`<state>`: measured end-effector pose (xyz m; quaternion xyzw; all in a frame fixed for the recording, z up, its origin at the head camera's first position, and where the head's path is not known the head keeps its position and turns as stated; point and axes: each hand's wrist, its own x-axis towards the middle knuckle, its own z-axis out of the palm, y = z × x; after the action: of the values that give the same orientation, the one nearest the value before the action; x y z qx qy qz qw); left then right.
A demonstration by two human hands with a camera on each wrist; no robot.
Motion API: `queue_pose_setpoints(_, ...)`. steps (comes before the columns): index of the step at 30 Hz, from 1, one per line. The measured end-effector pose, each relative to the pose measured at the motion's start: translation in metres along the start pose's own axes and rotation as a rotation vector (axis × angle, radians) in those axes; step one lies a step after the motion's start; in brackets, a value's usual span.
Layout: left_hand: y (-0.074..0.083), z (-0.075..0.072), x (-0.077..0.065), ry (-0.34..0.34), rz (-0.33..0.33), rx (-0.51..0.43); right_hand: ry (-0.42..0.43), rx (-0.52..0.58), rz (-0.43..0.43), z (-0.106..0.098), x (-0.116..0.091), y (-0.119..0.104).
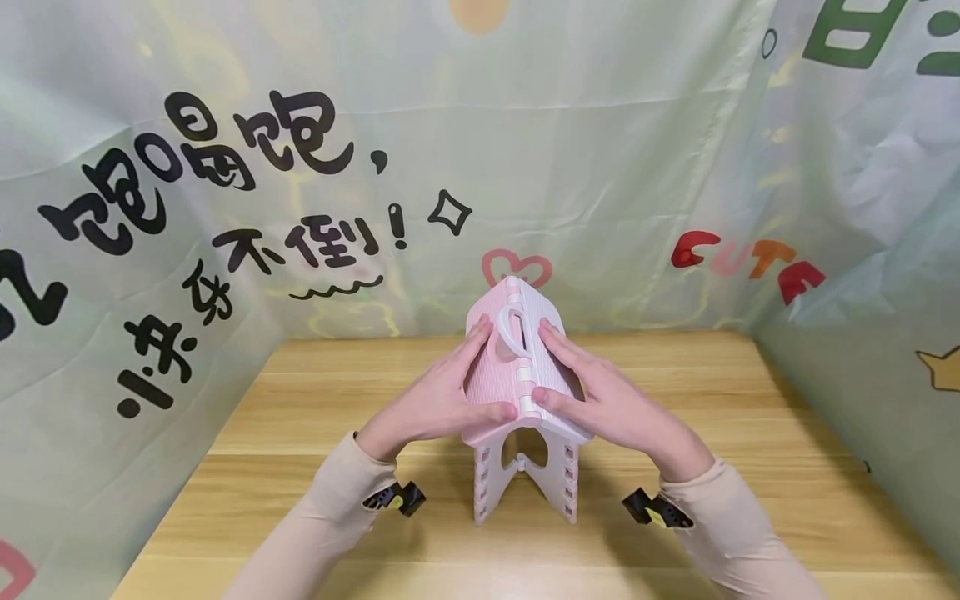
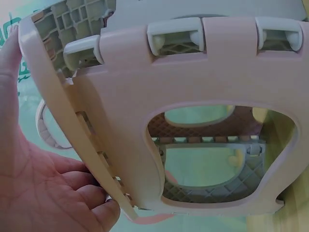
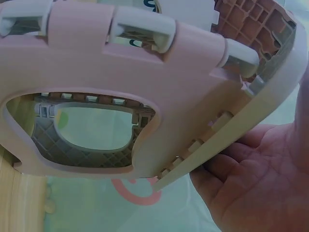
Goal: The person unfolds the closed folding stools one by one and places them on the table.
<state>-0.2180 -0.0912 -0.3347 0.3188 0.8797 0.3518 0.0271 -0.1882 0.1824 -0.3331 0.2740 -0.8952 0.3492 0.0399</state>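
In the head view a pink and white folding step stool (image 1: 525, 492) stands on the table, partly folded. Its two top panels slope from a middle hinge like a roof, with a strap handle (image 1: 512, 333) at the ridge. My left hand (image 1: 438, 392) rests on the left panel, thumb near the ridge at the front. On the right panel lies my right hand (image 1: 611, 396), also with the thumb near the ridge. Both wrist views show the stool's leg (image 2: 120, 106) with a large cutout. Fingers (image 3: 222, 169) touch the panel from outside, fingertips partly hidden.
The stool stands on a wooden table (image 1: 300, 500). Behind and beside it hangs a pale green printed cloth (image 1: 600, 167) with black lettering. A small black camera piece shows at each sleeve (image 1: 337, 483).
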Motion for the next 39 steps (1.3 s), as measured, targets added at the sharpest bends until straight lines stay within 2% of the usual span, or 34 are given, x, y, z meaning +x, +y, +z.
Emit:
queue_pose_setpoints(16,-0.0031,0.0010,0.0029,0.008,0.007,0.050,-0.014,-0.027,0.018,-0.0026,-0.0004,0.0033)
queue_pose_setpoints(23,-0.0018,0.0016,0.0028,0.018,-0.011,0.063,-0.014,-0.056,0.043,-0.0041,-0.0013,0.0035)
queue_pose_setpoints(31,0.0049,-0.0023,0.0033,0.005,-0.030,0.144,-0.024,-0.111,0.069,-0.0054,-0.0017,0.0007)
queue_pose_setpoints(39,0.0039,-0.0023,0.0045,0.004,-0.022,0.164,-0.005,-0.136,0.079,-0.0038,-0.0033,0.0009)
